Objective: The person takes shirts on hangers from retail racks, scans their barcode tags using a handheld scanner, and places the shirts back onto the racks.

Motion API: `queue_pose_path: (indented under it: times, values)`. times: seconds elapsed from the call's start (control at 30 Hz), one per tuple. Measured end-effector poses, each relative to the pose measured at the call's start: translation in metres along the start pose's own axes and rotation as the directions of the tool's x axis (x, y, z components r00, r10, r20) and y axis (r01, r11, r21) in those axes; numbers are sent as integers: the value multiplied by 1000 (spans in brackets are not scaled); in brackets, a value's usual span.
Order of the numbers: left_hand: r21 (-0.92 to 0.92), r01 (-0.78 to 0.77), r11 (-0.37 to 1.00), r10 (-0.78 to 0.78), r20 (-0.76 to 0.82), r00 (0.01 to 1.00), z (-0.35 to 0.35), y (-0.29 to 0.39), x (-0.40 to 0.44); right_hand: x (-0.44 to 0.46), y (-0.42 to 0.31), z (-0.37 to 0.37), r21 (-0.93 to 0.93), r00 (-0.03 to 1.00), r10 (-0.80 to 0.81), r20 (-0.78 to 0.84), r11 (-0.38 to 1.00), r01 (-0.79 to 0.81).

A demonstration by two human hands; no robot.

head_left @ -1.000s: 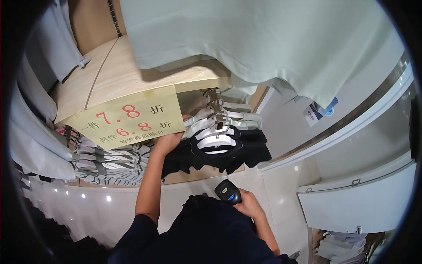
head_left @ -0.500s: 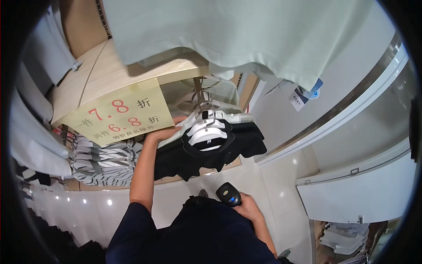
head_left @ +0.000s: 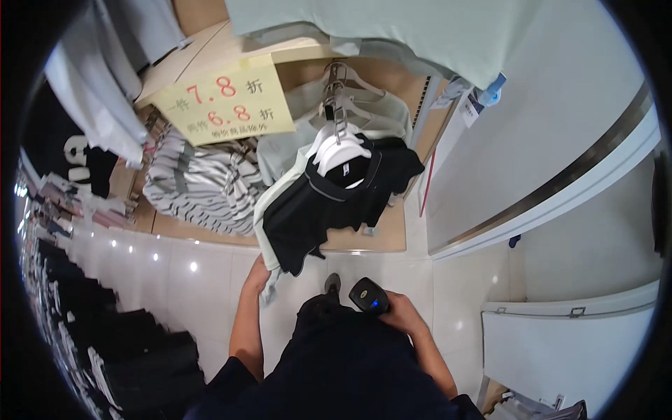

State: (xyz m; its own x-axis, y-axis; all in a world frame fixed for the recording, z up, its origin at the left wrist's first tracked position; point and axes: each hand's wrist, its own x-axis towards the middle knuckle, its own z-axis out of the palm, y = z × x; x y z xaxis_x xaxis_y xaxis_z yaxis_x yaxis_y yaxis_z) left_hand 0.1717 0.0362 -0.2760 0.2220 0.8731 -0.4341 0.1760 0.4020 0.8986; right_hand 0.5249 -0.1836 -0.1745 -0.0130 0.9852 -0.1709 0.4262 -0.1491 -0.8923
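Note:
My left hand (head_left: 258, 274) is at the lower left edge of a pale green garment (head_left: 264, 224), its fingers partly hidden behind the cloth and closed on it. This garment hangs just behind a black top (head_left: 301, 210) on a white hanger (head_left: 341, 152). Further back on the same rail hang more pale green garments (head_left: 290, 143). In my right hand (head_left: 402, 313), in front of my body, is a black handheld scanner (head_left: 369, 296) with a small blue light.
A yellow price sign (head_left: 227, 101) hangs from the wooden shelf (head_left: 210, 52). Striped garments (head_left: 199, 182) hang to the left, dark clothes (head_left: 140, 350) at lower left. A white curved panel (head_left: 518, 168) stands at right. Pale green cloth (head_left: 392, 24) hangs above.
My left hand has moved down from beside the sign to the garment's lower edge. The black top and the pale green one are swung towards the lower left. The view has shifted downward.

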Motion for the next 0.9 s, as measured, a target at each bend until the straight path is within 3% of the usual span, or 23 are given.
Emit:
queue_pose_path:
  times: [0.1, 0.17, 0.23, 0.3, 0.37, 0.63, 0.77, 0.83, 0.9]
  values:
    - [-138, -51, 989, 38, -95, 995, 33, 6, -27, -26, 23, -1, 8, 996, 19, 85, 1000, -20]
    - [-247, -84, 965, 38, -188, 981, 24, -30, -10, -47, 22, -9, 52, 986, 60, 153, 996, -68]
    - [-362, -159, 919, 53, -286, 957, 31, -14, -12, -66, 37, -12, 32, 980, 92, 177, 995, -99]
    - [-308, -278, 910, 111, -464, 879, 31, -5, 0, -86, 54, -10, 41, 977, 98, 188, 993, -108]
    - [-399, -316, 861, 90, -491, 866, 37, 21, -8, -102, 72, -12, 91, 984, 39, 175, 994, -56]
    - [-553, -556, 621, 204, -571, 795, 19, 102, -34, -124, 86, -28, 105, 983, 89, 160, 989, -106]
    - [-476, -558, 680, 244, -571, 784, 17, 54, -79, -128, 68, -42, 97, 986, 111, 125, 988, -123]
    - [-281, -474, 834, 264, -552, 791, 19, 19, -117, -128, 85, -43, 214, 988, 88, 130, 970, -115]
    - [114, -366, 924, 366, -545, 754, 11, -2, -159, -134, 86, -46, 271, 983, 113, 145, 951, -150]
